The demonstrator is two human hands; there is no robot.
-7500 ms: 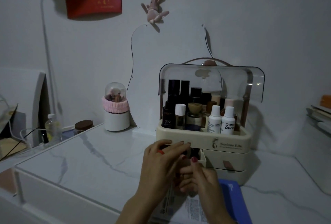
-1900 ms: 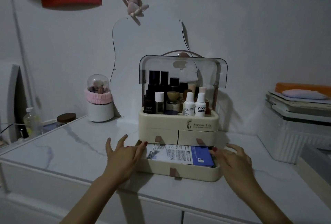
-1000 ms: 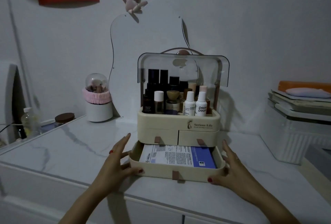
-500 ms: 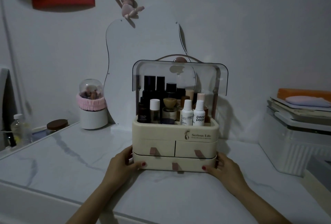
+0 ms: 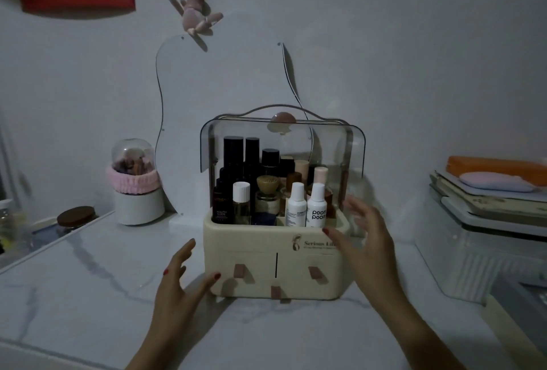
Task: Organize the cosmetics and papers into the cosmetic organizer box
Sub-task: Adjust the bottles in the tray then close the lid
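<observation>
Cosmetic organizer box [image 5: 266, 254]: drawers flush, lid [image 5: 281, 144] raised; left hand [image 5: 180, 280] and right hand [image 5: 364, 248] spread, empty, flanking it; lid closure likely next.

Your left hand [image 5: 180, 283] and right hand [image 5: 365, 246] are hovering open on either side of the cream organizer box [image 5: 251, 248], which is sitting on the desk [image 5: 88, 295] with its drawers shut and bottles [image 5: 296, 208] standing under the clear lid [image 5: 325, 138]

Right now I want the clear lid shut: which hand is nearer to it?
Right. The right hand is raised at the organizer's right side, just below the open clear lid; the left hand sits low by the drawers.
</observation>
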